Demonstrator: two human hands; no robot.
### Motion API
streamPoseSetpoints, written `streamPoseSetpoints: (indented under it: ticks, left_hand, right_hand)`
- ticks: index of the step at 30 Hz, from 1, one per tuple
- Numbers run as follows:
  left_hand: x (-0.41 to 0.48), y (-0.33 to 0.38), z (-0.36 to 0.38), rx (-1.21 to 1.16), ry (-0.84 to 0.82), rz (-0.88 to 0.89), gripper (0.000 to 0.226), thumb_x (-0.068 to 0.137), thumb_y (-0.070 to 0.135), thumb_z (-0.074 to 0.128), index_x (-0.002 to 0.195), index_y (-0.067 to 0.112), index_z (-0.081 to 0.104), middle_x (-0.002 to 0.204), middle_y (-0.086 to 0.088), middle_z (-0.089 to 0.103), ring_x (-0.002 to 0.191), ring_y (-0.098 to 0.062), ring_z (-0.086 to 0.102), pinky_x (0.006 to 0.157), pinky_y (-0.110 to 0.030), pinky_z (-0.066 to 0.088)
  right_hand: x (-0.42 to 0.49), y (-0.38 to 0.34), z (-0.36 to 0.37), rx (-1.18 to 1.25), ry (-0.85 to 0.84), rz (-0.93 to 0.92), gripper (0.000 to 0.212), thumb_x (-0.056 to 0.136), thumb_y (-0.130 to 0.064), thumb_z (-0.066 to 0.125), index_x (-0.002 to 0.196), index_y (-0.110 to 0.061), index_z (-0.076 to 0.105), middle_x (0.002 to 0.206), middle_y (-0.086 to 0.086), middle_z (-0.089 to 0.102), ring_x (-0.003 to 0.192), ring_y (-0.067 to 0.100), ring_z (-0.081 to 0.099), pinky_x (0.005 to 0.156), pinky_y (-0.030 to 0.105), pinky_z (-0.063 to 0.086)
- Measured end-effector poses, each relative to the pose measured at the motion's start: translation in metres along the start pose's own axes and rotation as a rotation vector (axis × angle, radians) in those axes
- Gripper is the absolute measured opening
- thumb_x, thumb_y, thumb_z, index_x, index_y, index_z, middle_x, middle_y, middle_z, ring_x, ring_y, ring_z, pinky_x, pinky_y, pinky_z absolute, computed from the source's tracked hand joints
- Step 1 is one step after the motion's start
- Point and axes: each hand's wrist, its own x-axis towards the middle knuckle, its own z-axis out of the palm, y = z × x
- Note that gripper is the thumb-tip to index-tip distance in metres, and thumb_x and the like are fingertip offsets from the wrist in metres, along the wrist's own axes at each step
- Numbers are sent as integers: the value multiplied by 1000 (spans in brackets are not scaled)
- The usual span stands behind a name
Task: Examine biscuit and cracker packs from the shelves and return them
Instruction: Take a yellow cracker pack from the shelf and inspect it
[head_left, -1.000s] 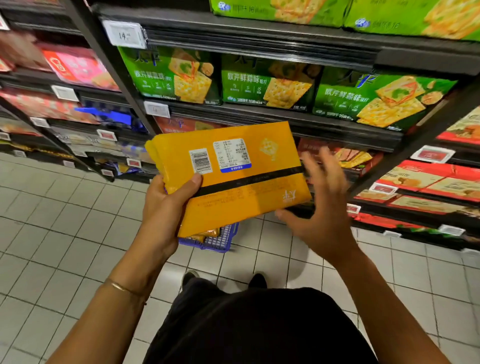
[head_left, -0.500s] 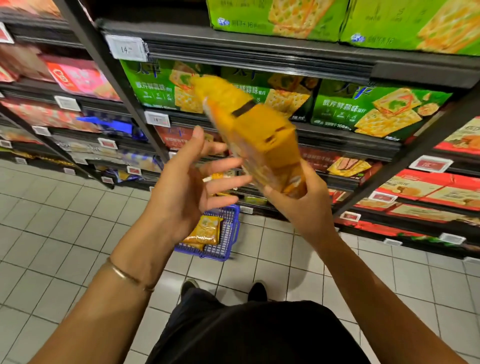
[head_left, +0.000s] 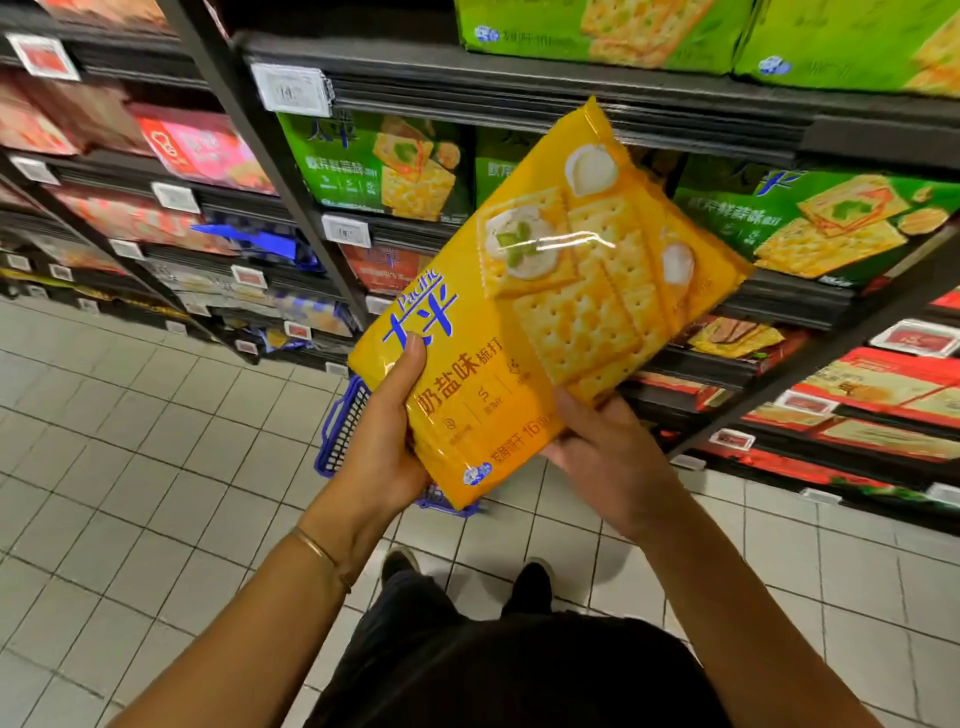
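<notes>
Flipped since a moment ago, the yellow cracker pack (head_left: 550, 291) now shows its printed front, held tilted before the shelves (head_left: 519, 88) — left hand (head_left: 384, 441) clamped on its near-left edge, right hand (head_left: 608, 452) cupping the near corner, fingers probably underneath. Light, glossy, likely slippery; brittle crackers inside — grip the edges, not the face.

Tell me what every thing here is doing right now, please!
Yellow cracker pack: closed, tilted, picture side showing, held by both hands.
Left hand: grips its left edge, thumb on front.
Right hand: holds its right edge.
Green packs: shelved, untouched.
Blue basket: on floor, partly hidden behind pack.
</notes>
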Motion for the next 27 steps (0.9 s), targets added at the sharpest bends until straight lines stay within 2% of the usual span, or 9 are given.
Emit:
streamPoseSetpoints:
  ticks: [3,6,9,14,16,19,23,25,27]
  left_hand:
    - [-4,2,-3,70,3,62,33,96,51,63,121,36,78,133,-7,72,118,-31,72,82,-47,62]
    - [-9,10,-8,180,39,162,43,95,45,64,135,30,69,132,-10,73,117,-32,72,82,-47,63]
    - [-12,32,-17,359,35,306,45,94,35,65,137,24,63,127,-11,75,112,-32,74,84,-48,64]
    - [-11,80,-33,495,-7,402,49,82,34,79,128,26,66,118,-7,78,106,-28,77,77,-37,64]
    - [-9,98,-36,548,-55,449,48,78,37,80,124,29,70,118,-5,79,106,-27,77,79,-37,64]
    - [-5,117,-41,656,-195,478,36,80,39,82,116,40,76,116,3,79,105,-21,77,79,-32,63]
    - [-1,141,-54,735,-268,485,74,57,65,93,118,30,70,114,8,79,106,-16,76,82,-29,62]
    - [4,151,-64,812,-329,503,70,60,54,95,117,27,65,106,22,78,99,-1,75,81,-18,59]
    - [14,157,-73,931,-365,539,61,62,36,95,114,25,64,97,34,75,93,11,71,79,-7,53]
  right_hand:
    - [0,-9,0,94,-137,45,86,80,-49,84,150,-25,40,148,4,60,137,26,58,102,42,54]
    - [2,-11,0,133,16,56,101,69,-53,91,153,-28,40,145,4,63,132,29,61,98,48,56]
    - [1,-16,-10,92,210,-118,81,86,-42,74,157,-30,37,151,4,57,138,34,55,107,65,46]
    - [-5,-29,-24,-121,171,-246,66,95,-18,58,157,-24,39,132,19,65,127,40,60,103,72,45]
    - [-11,-31,-25,-89,189,-238,79,87,-8,69,158,-24,38,106,20,68,104,34,68,92,59,57]
    - [-14,-29,-15,-260,218,-242,77,79,-5,81,148,-19,52,115,18,65,99,26,70,82,40,59]
    - [-23,-21,12,-417,289,-315,61,66,-8,91,123,-19,69,114,10,75,99,28,73,80,38,60]
    - [-30,-16,26,-471,418,-357,52,60,-9,93,107,-18,73,102,5,80,92,24,76,80,37,62]
    - [-37,-10,38,-598,536,-395,52,64,-9,91,111,-8,71,99,-2,81,93,16,77,82,31,62]
